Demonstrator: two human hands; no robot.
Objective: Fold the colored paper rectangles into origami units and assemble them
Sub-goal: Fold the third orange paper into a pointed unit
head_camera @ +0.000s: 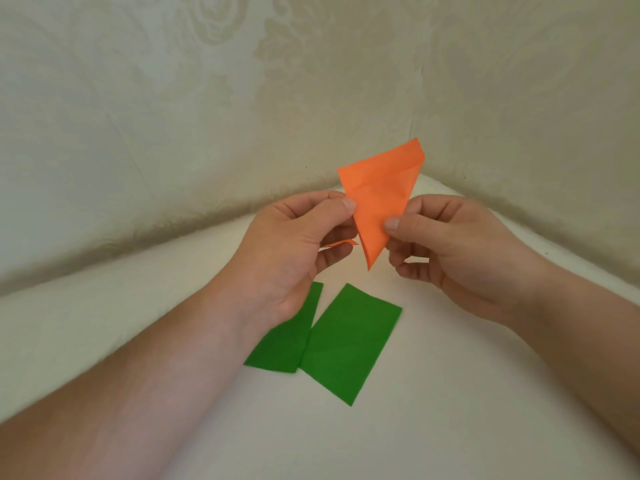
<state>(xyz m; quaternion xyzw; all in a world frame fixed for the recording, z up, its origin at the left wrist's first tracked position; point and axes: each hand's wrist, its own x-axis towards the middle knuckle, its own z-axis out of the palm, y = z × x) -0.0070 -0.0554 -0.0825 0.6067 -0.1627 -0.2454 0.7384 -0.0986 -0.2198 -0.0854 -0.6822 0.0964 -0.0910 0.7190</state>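
While held clear of the white table (450,393), orange paper unit (379,199) pinched on both sides: left hand (294,251) thumb and fingers (348,203) at left edge, right hand (460,251) thumb at lower right edge. Long axis near vertical, narrow tip down, between both hands. Two green paper rectangles (349,344) flat below, nearer left wrist, untouched. Likely next: further crease, each hand equally near.

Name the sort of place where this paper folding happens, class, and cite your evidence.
Probably a room at home: damask-patterned wallpaper meets in a corner behind a plain white surface that bears loose green paper rectangles.
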